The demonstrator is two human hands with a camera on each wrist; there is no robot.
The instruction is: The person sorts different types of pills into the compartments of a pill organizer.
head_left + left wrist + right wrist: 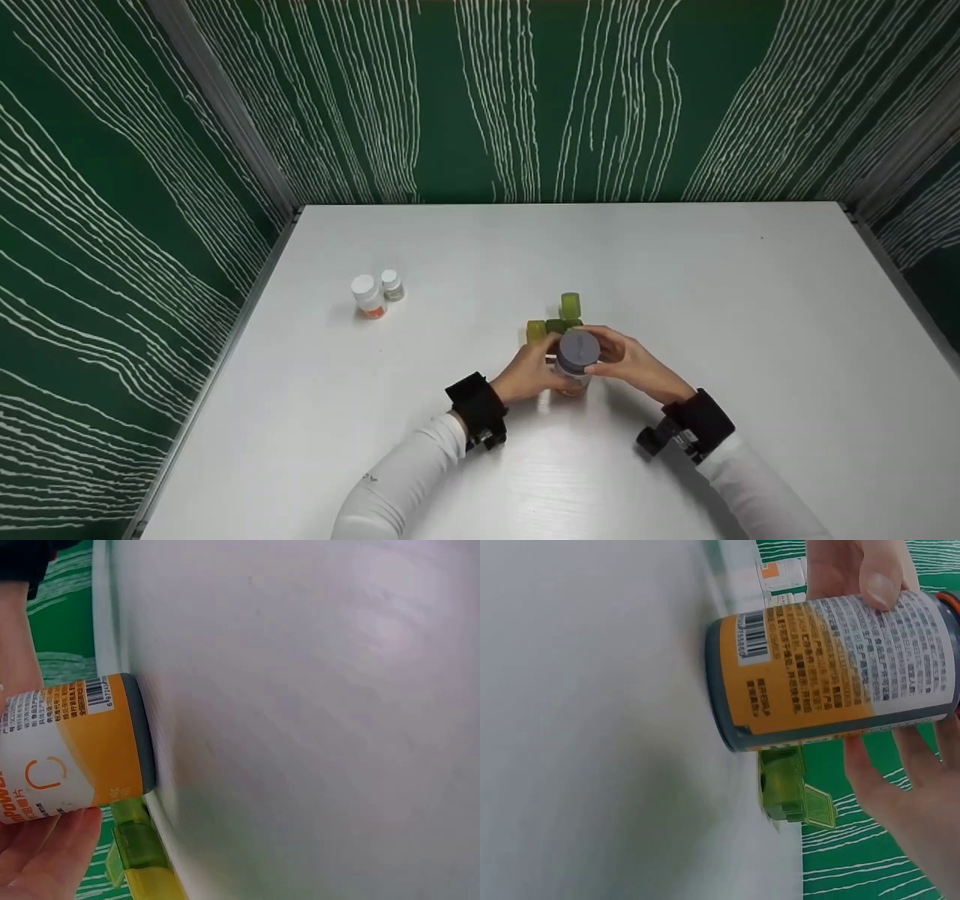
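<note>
A supplement bottle (574, 382) with a grey lid stands upright between both hands in the head view. Its orange and white label carries printing and a barcode, plain in the right wrist view. My left hand (534, 369) grips the bottle's left side. From the right, my right hand (626, 360) holds it too, thumb and fingers around its upper part near the lid (579, 348). Just behind the bottle sits a translucent green and yellow pill box (553, 325), partly hidden by bottle and hands. In the right wrist view, one of its green flaps (819, 806) stands raised.
Two white bottles stand close together on the left of the white table (465, 262): a larger one (367, 294) with an orange label patch and a smaller one (392, 285). Green walls (480, 105) with white streaks border the table's back and sides.
</note>
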